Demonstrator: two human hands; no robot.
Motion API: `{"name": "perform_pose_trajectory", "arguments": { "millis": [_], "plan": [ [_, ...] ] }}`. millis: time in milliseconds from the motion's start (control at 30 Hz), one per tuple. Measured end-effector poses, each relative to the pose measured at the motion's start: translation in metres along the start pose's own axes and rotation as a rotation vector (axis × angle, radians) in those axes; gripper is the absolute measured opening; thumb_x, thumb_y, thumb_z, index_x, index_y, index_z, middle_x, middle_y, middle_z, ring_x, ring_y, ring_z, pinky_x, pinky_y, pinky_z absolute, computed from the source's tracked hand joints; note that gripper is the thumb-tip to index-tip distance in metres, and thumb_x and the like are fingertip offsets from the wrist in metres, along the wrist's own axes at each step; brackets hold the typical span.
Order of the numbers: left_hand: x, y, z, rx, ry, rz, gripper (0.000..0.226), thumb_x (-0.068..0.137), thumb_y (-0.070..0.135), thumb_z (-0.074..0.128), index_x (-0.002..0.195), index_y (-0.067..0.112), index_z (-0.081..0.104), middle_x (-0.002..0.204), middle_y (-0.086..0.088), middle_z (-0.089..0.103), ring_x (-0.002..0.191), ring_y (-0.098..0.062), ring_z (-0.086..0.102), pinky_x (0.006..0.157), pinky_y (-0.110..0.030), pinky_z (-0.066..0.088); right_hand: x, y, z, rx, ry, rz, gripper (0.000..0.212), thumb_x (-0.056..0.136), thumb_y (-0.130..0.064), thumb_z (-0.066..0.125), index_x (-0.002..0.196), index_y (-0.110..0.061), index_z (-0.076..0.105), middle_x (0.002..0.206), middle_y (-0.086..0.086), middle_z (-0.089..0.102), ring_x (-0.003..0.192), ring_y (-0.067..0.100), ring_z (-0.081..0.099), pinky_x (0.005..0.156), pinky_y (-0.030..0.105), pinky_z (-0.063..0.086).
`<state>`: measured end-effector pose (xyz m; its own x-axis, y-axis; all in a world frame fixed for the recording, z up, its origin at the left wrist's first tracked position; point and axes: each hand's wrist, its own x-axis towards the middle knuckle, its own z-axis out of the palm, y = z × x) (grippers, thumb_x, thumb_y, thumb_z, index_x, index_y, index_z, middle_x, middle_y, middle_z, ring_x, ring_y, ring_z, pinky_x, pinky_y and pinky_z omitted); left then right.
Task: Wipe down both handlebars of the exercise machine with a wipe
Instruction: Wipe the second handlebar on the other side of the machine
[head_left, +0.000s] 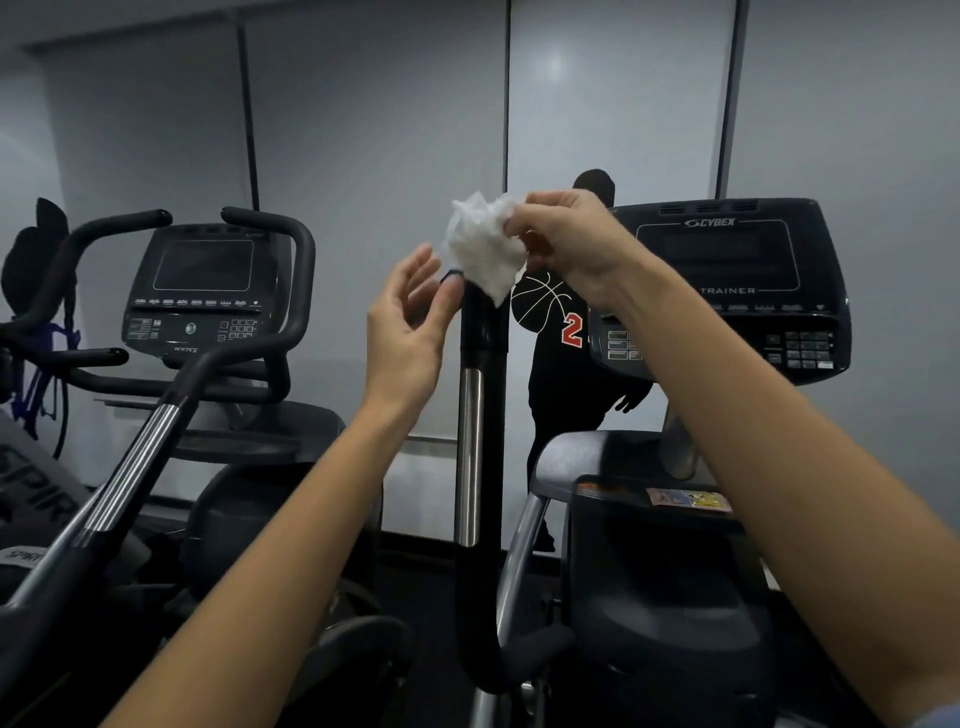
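Head view: the upright handlebar (480, 374) stands at centre in the gap between the left machine's console (200, 291) and the Cybex console (727, 280). My right hand (563, 241) pinches the crumpled wipe (483, 249) just above the bar's top. My left hand (410, 325) is released, fingers relaxed, fingertips at the bar's top.

Right hand (563, 244) pinches crumpled white wipe (485, 249) above top end of upright black handlebar (480, 364). Left hand (410, 332) open just left of it, fingertips at the tip. Cybex console (727, 291) right; second machine's console (202, 286) left.
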<state>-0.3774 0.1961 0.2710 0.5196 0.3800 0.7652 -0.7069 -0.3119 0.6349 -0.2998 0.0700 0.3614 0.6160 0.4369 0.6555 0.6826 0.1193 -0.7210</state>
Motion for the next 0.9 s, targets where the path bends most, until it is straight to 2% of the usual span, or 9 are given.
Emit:
{"name": "perform_pose_trajectory", "arguments": {
  "millis": [100,233,333,400,533,667,733,800,900],
  "plan": [
    [0.01,0.012,0.004,-0.146,-0.075,-0.002,0.047,0.089,0.016,0.059,0.131,0.01,0.038,0.114,-0.01,0.063,0.105,-0.02,0.063,0.09,-0.034,0.052,-0.004,-0.002,0.008,-0.065,-0.029,0.031,0.023,0.076,0.0,0.056,0.058,-0.014,0.058,0.062,0.003,0.05,0.053,0.01,0.044,0.045,0.018,0.032],
    [0.019,0.015,0.005,-0.077,0.061,0.012,0.019,0.086,0.009,0.063,0.089,0.016,0.046,0.082,-0.006,0.064,0.072,-0.014,0.065,0.068,-0.03,0.057,-0.005,0.005,0.007,-0.016,0.163,0.047,0.017,0.077,0.003,0.057,0.071,-0.012,0.06,0.067,0.002,0.058,0.052,0.01,0.051,0.046,0.02,0.039],
    [0.038,0.008,0.003,0.003,0.148,0.022,0.022,0.087,0.005,0.062,0.071,0.015,0.051,0.076,-0.002,0.059,0.074,-0.015,0.059,0.078,-0.042,0.054,-0.013,0.02,0.007,-0.315,0.351,-0.087,0.014,0.083,-0.005,0.056,0.09,-0.009,0.067,0.08,0.003,0.065,0.067,0.012,0.059,0.067,0.026,0.052],
    [0.051,0.008,0.008,0.039,0.126,0.028,0.015,0.09,0.006,0.058,0.078,0.015,0.059,0.081,0.005,0.061,0.071,-0.005,0.059,0.08,-0.036,0.054,-0.024,0.031,0.013,-0.483,0.354,-0.174,0.021,0.086,-0.01,0.056,0.103,-0.006,0.068,0.09,0.005,0.068,0.072,0.009,0.058,0.08,0.025,0.051],
    [0.079,0.007,0.022,0.227,-0.004,0.086,0.015,0.093,0.013,0.056,0.101,0.008,0.067,0.097,0.002,0.065,0.079,-0.001,0.06,0.076,-0.019,0.051,-0.038,0.047,0.027,-0.551,0.311,-0.261,0.029,0.088,-0.014,0.059,0.116,-0.005,0.064,0.09,0.01,0.068,0.055,-0.006,0.048,0.079,0.017,0.042],
    [0.1,-0.002,0.025,0.66,0.059,0.213,0.015,0.087,0.016,0.062,0.099,0.02,0.071,0.134,-0.004,0.047,0.124,-0.02,0.039,0.101,-0.023,0.029,-0.037,0.051,0.027,-0.562,0.335,-0.29,0.031,0.089,-0.017,0.059,0.117,-0.004,0.063,0.1,0.013,0.07,0.053,-0.01,0.049,0.088,0.025,0.044],
    [0.101,-0.002,0.021,0.735,0.034,0.325,0.017,0.086,0.013,0.062,0.1,0.018,0.071,0.131,-0.004,0.049,0.121,-0.022,0.042,0.102,-0.025,0.032,-0.037,0.05,0.027,-0.573,0.317,-0.303,0.031,0.089,-0.017,0.059,0.117,-0.004,0.063,0.098,0.014,0.07,0.055,-0.014,0.051,0.08,0.018,0.039],
    [0.099,-0.001,0.017,0.788,-0.127,0.411,0.021,0.089,0.009,0.055,0.102,0.012,0.071,0.117,-0.01,0.063,0.107,-0.028,0.057,0.094,-0.038,0.045,-0.038,0.05,0.027,-0.596,0.32,-0.301,0.031,0.089,-0.017,0.059,0.117,-0.004,0.064,0.099,0.012,0.07,0.052,-0.008,0.049,0.076,0.014,0.037],
    [0.098,0.003,0.009,0.934,-0.289,0.482,0.03,0.092,0.017,0.045,0.113,0.012,0.066,0.108,-0.016,0.068,0.098,-0.035,0.061,0.085,-0.042,0.049,-0.039,0.051,0.029,-0.62,0.337,-0.313,0.031,0.09,-0.017,0.057,0.117,-0.003,0.063,0.103,0.011,0.07,0.06,-0.003,0.048,0.081,0.02,0.04]
  ]
}}
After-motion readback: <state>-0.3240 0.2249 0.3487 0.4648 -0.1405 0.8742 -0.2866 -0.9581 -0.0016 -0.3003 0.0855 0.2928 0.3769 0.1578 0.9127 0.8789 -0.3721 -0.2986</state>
